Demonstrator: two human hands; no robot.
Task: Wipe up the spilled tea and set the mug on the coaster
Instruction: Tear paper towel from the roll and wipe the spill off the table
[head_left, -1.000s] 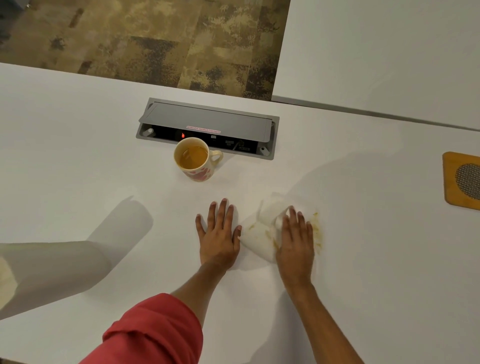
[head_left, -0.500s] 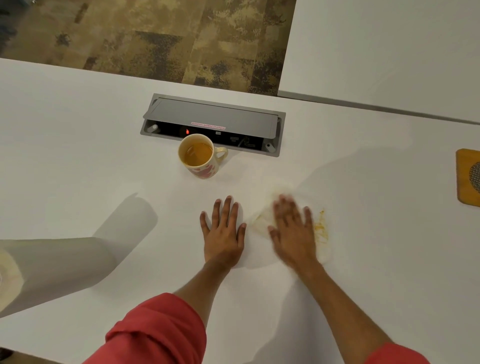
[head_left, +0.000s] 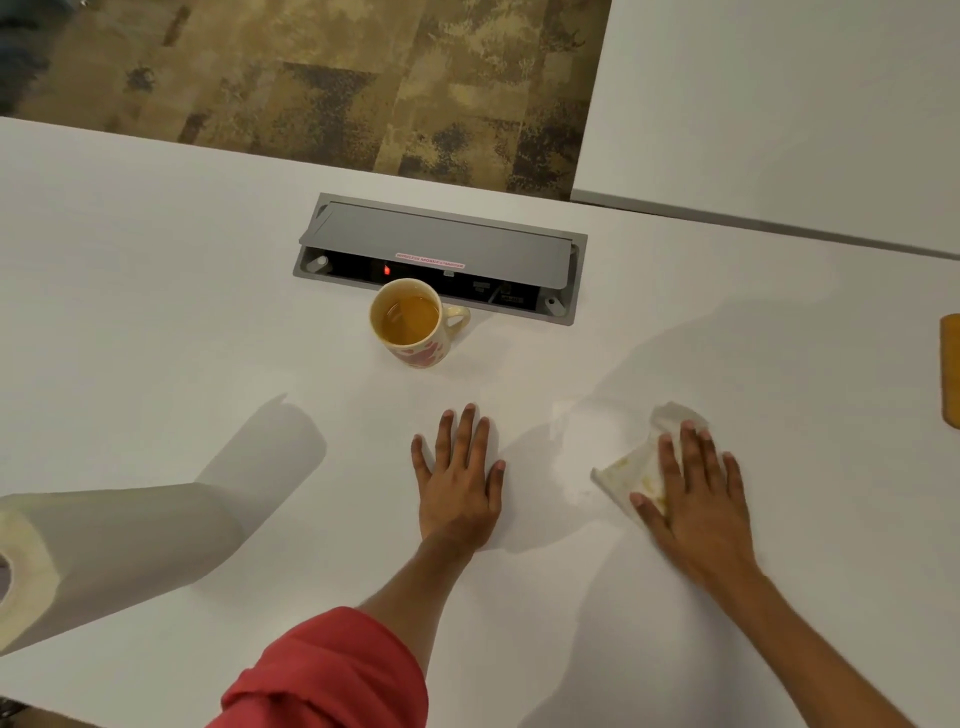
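Near the far middle of the white surface (head_left: 156, 291) stands the cream ceramic mug (head_left: 415, 325), nearly full: heavy, spillable, probably best taken by its right-facing handle. Right hand (head_left: 693, 499) presses the tea-stained paper towel (head_left: 626, 467) flat; left hand (head_left: 460, 473) rests released.

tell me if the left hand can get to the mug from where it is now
Probably yes. The left hand lies flat on the table, holding nothing, and the mug stands just beyond its fingertips with only bare tabletop between them. The handle points right, away from the roll.
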